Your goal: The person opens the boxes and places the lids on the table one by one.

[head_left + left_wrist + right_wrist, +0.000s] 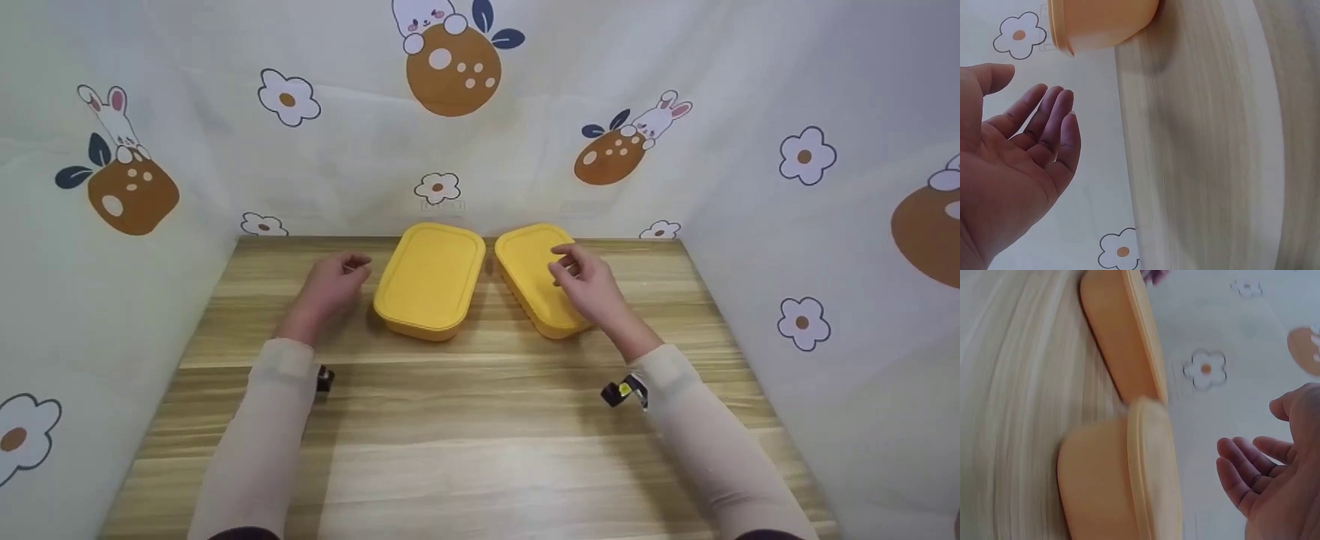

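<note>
Two yellow lidded boxes stand side by side at the back of the table, both with their lids on. My left hand (335,283) hovers just left of the left box (431,277), its fingers loosely bent and holding nothing. In the left wrist view the palm and relaxed fingers (1065,132) are apart from that box's side (1106,22). Above the right box (529,262), my right hand (592,283) covers part of its lid in the head view. The right wrist view has the right hand (1283,478) beyond the lid, fingers relaxed and nothing in them.
The wood-grain table (450,420) is enclosed by pale cloth walls (345,150) printed with flowers, rabbits and brown fruit. The back wall rises close behind the boxes. Small black wrist cameras (615,393) sit on both sleeves.
</note>
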A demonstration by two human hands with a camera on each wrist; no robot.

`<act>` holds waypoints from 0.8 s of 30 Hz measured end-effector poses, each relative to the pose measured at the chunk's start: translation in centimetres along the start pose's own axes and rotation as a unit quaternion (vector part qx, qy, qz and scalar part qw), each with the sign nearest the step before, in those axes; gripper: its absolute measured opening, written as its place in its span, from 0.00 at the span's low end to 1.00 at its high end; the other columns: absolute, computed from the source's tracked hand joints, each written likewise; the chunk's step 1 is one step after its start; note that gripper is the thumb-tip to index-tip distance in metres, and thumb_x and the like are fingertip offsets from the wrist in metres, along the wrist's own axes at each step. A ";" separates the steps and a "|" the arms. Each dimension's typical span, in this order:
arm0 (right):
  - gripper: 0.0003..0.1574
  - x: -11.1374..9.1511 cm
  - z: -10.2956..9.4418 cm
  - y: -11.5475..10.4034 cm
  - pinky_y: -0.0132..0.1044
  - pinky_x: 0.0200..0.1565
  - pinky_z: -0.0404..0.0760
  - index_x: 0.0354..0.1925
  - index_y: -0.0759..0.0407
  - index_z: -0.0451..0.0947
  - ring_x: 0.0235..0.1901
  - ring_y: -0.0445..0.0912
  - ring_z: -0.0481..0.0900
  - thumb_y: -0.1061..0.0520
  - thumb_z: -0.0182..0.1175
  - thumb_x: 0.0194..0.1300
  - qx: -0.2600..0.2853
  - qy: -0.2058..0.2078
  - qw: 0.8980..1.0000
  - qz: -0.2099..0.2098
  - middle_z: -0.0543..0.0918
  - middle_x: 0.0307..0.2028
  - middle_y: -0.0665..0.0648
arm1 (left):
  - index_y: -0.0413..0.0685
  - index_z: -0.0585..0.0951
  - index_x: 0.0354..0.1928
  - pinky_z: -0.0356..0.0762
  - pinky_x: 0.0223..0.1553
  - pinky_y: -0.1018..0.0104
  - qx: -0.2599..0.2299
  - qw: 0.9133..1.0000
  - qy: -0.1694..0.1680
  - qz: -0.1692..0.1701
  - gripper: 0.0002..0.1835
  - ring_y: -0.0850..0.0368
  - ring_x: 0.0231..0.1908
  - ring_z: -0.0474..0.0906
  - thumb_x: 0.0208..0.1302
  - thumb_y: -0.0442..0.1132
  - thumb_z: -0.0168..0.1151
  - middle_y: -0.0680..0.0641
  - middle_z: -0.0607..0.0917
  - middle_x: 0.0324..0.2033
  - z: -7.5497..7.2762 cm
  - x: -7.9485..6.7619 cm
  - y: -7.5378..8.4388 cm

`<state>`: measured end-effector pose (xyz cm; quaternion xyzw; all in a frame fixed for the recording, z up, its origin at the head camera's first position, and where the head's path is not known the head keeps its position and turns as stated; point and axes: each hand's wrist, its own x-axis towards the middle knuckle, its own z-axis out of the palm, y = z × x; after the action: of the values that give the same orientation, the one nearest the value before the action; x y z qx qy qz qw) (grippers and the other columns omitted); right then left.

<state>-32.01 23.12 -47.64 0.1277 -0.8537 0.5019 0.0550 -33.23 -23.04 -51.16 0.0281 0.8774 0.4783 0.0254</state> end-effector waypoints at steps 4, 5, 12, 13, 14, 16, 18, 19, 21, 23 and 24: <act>0.21 -0.4 2.9 -1.4 0.34 0.40 0.85 0.65 0.63 0.81 0.44 0.64 0.87 0.53 0.64 0.82 0.024 -0.032 0.999 -0.001 0.86 0.44 0.60 | 0.39 0.79 0.70 0.75 0.69 0.43 -0.003 1.000 0.002 -0.001 0.24 0.41 0.63 0.76 0.82 0.45 0.56 0.37 0.82 0.63 0.5 0.6 0.1; 0.21 -0.5 3.6 -1.7 0.35 0.40 0.85 0.65 0.63 0.81 0.44 0.63 0.87 0.53 0.65 0.82 0.029 -0.039 0.999 0.003 0.86 0.44 0.60 | 0.39 0.79 0.70 0.75 0.69 0.43 -0.002 1.000 0.003 0.000 0.24 0.41 0.63 0.76 0.82 0.45 0.56 0.37 0.81 0.62 0.7 0.8 0.1; 0.24 -0.6 8.5 -2.7 0.50 0.48 0.90 0.66 0.66 0.79 0.45 0.62 0.89 0.52 0.64 0.82 0.055 -0.076 0.994 0.056 0.85 0.46 0.61 | 0.36 0.80 0.69 0.76 0.68 0.44 -0.009 1.000 0.018 -0.004 0.24 0.40 0.63 0.77 0.82 0.44 0.56 0.35 0.82 0.62 1.6 1.4 -0.1; 0.26 -0.5 9.1 -2.7 0.53 0.51 0.90 0.67 0.68 0.78 0.47 0.63 0.89 0.52 0.64 0.82 0.060 -0.079 0.993 0.065 0.85 0.48 0.63 | 0.36 0.80 0.70 0.76 0.68 0.44 -0.016 1.000 0.018 -0.009 0.24 0.41 0.62 0.77 0.82 0.44 0.56 0.36 0.82 0.62 1.7 1.5 -0.1; 0.27 -0.4 9.7 -2.7 0.56 0.53 0.89 0.68 0.70 0.76 0.49 0.66 0.88 0.53 0.63 0.83 0.066 -0.082 0.992 0.076 0.85 0.50 0.65 | 0.36 0.79 0.70 0.76 0.68 0.44 -0.024 0.999 0.018 -0.014 0.24 0.41 0.62 0.77 0.83 0.44 0.56 0.36 0.81 0.62 1.8 1.6 0.0; 0.29 -0.2 10.7 -2.7 0.59 0.56 0.88 0.70 0.73 0.74 0.52 0.69 0.87 0.53 0.61 0.83 0.074 -0.082 0.990 0.093 0.85 0.53 0.70 | 0.36 0.79 0.71 0.76 0.67 0.45 -0.040 0.999 0.019 -0.026 0.25 0.41 0.62 0.77 0.84 0.46 0.56 0.37 0.81 0.62 2.1 1.8 0.0; 0.30 0.0 11.5 -2.7 0.60 0.57 0.87 0.70 0.74 0.73 0.54 0.71 0.85 0.53 0.60 0.83 0.080 -0.083 0.987 0.110 0.84 0.55 0.72 | 0.37 0.78 0.72 0.77 0.68 0.46 -0.061 0.997 0.018 -0.041 0.26 0.42 0.63 0.77 0.84 0.47 0.56 0.37 0.81 0.64 2.3 1.9 0.1; 0.30 0.1 11.9 -2.6 0.60 0.57 0.87 0.70 0.73 0.73 0.55 0.71 0.85 0.52 0.60 0.83 0.084 -0.085 0.986 0.119 0.84 0.56 0.73 | 0.37 0.78 0.73 0.77 0.68 0.46 -0.073 0.996 0.016 -0.049 0.26 0.42 0.64 0.77 0.85 0.48 0.55 0.37 0.81 0.65 2.3 2.0 0.2; 0.29 0.3 12.6 -2.4 0.59 0.55 0.87 0.68 0.72 0.74 0.55 0.69 0.85 0.50 0.60 0.83 0.089 -0.085 0.983 0.136 0.84 0.55 0.73 | 0.37 0.77 0.74 0.77 0.69 0.47 -0.094 0.994 0.015 -0.061 0.27 0.41 0.66 0.77 0.85 0.48 0.54 0.37 0.80 0.66 2.5 2.1 0.4; 0.28 0.6 13.3 -2.3 0.59 0.55 0.87 0.66 0.69 0.74 0.56 0.68 0.85 0.49 0.60 0.83 0.101 -0.091 0.978 0.156 0.85 0.54 0.71 | 0.36 0.76 0.74 0.77 0.68 0.48 -0.116 0.991 0.014 -0.072 0.27 0.40 0.67 0.77 0.86 0.48 0.54 0.36 0.80 0.67 2.6 2.2 0.4; 0.27 0.7 13.6 -2.2 0.58 0.55 0.87 0.65 0.68 0.74 0.56 0.67 0.85 0.49 0.60 0.83 0.108 -0.091 0.976 0.167 0.85 0.53 0.69 | 0.36 0.76 0.74 0.77 0.68 0.49 -0.126 0.989 0.012 -0.077 0.27 0.40 0.66 0.77 0.86 0.47 0.54 0.36 0.79 0.67 2.7 2.3 0.4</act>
<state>-31.61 10.18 -52.33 0.0342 -0.8049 0.5798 -0.1219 -35.29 -20.44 -52.32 -0.0485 0.8097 0.5822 0.0546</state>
